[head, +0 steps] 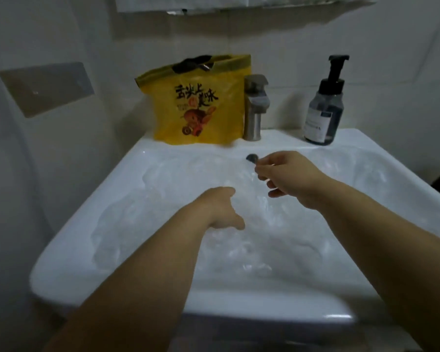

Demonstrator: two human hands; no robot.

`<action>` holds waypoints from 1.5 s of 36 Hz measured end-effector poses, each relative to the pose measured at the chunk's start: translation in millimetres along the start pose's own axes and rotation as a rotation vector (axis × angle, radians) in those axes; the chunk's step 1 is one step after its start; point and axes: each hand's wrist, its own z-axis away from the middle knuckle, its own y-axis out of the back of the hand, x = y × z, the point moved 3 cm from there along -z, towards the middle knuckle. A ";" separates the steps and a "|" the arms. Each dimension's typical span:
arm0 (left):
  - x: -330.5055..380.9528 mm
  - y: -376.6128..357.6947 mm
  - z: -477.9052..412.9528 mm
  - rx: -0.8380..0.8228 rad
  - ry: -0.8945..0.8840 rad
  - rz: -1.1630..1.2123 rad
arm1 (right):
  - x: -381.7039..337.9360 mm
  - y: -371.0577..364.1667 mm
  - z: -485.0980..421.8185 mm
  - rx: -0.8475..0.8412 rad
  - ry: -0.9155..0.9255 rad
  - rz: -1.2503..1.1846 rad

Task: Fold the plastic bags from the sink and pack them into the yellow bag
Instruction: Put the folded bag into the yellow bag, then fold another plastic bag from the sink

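- The plastic bags (239, 250) are clear, colourless film, crumpled into one loose, glinting heap that fills the basin of the white sink (66, 250) across the middle and lower frame; single bags are too blurred to tell apart
- At the heap's upper right the film is pinched in the curled fingers of the right hand (290, 174); the left hand (221, 209) reaches down into its centre
- The yellow bag (201, 102) stands upright at top centre on the sink's back ledge, with black characters and an orange-red picture on its front, its mouth open with something dark showing inside
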 end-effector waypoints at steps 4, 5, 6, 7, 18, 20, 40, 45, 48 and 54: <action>6.1 4.0 3.2 0.288 -0.067 0.094 | 29.8 -10.9 15.4 -0.087 -0.075 0.012; 9.0 9.2 4.1 0.371 -0.104 0.211 | 32.2 -12.9 17.1 -0.132 -0.066 0.037; 12.2 13.1 6.1 0.428 -0.146 0.347 | 34.1 -15.3 19.2 -0.182 -0.057 0.048; 17.0 16.2 9.3 0.450 -0.184 0.477 | 34.2 -17.3 20.6 -0.221 -0.045 0.038; 20.1 20.8 8.4 0.448 -0.335 0.766 | 22.8 8.6 10.1 -0.047 -0.097 -0.649; 13.8 21.1 6.1 0.482 -0.343 0.723 | 23.2 2.0 12.4 -0.183 -0.080 -0.524; 13.0 30.8 2.8 0.210 -0.230 1.418 | 21.1 -17.9 11.6 -0.185 -0.064 -0.524; 10.9 27.8 2.4 0.296 -0.277 1.117 | 17.1 -6.0 9.8 -0.167 -0.112 -0.932; 13.2 19.0 3.6 0.220 -0.287 0.973 | 16.0 -0.8 11.3 -0.206 -0.111 -0.984; 7.0 28.5 7.1 0.471 -0.181 1.078 | 22.0 5.5 9.2 0.044 -0.179 -0.759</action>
